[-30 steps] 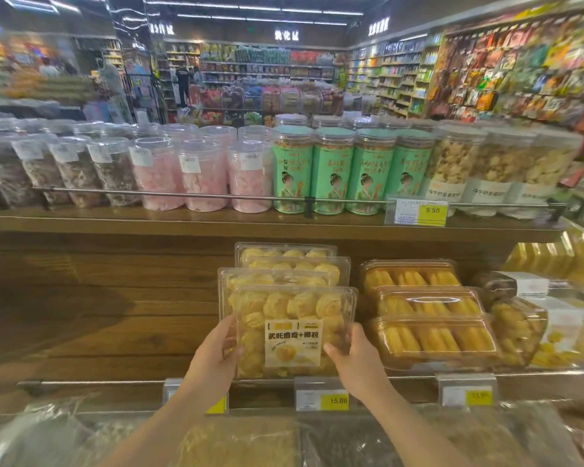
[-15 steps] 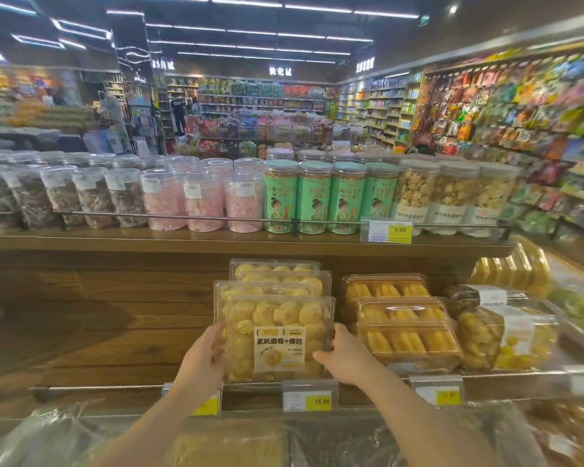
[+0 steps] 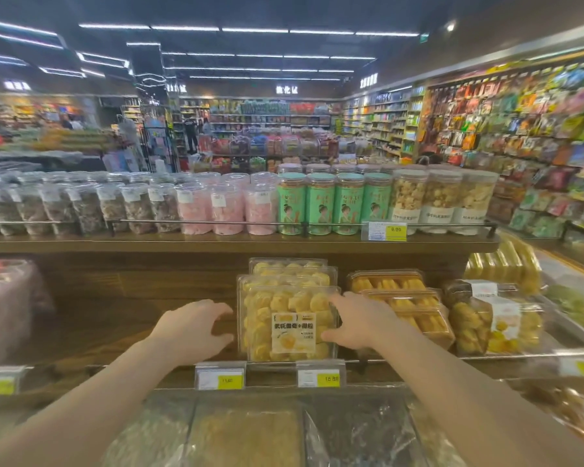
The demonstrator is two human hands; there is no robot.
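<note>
A clear plastic box of yellow cookies [image 3: 289, 318] with a white and yellow label stands upright at the front of a stack on the wooden middle shelf [image 3: 115, 318]. My left hand [image 3: 193, 328] hovers just left of the box, fingers loosely curved and holding nothing, with a small gap to the box's side. At the box's right edge lies my right hand [image 3: 358, 321], its thumb and forefinger spread over the front face.
Boxes of orange pastry sticks [image 3: 408, 305] sit right of the stack. Yellow price tags [image 3: 319, 377] line the rail below. The top shelf carries green tins [image 3: 321, 207] and pink tubs [image 3: 226, 210]. Bagged goods [image 3: 250, 436] fill the lowest tier. A dark bag [image 3: 7, 298] sits far left.
Both hands held the cookie box by its sides earlier. The left hand has come off it and moved left. The right hand's hold has loosened. The camera has tilted up.
</note>
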